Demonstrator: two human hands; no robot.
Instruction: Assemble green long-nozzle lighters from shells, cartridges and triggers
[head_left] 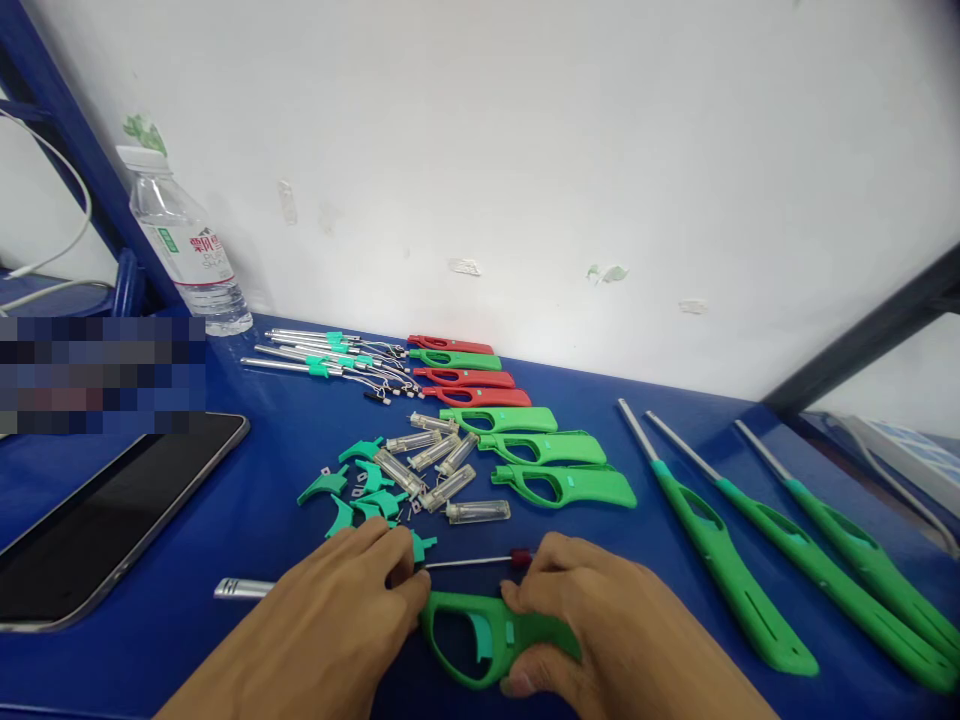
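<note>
With closed grip, the left hand (341, 605) holds the front of a green handle (525, 632), the right hand (589, 610) its rear.

Near ten o'clock, a bottle (150, 205) carries the only lettering that can be made out. Its white label (187, 258) has large red Chinese characters (205, 243) toward two o'clock, too distorted to read for certain. Just below them, toward four o'clock on the label, faint grey Latin letters (214, 262) seem to show "PU" and, under that, "SHA". Toward ten o'clock on the label, a green tag (166, 240) bears pale marks too small to read.
</note>
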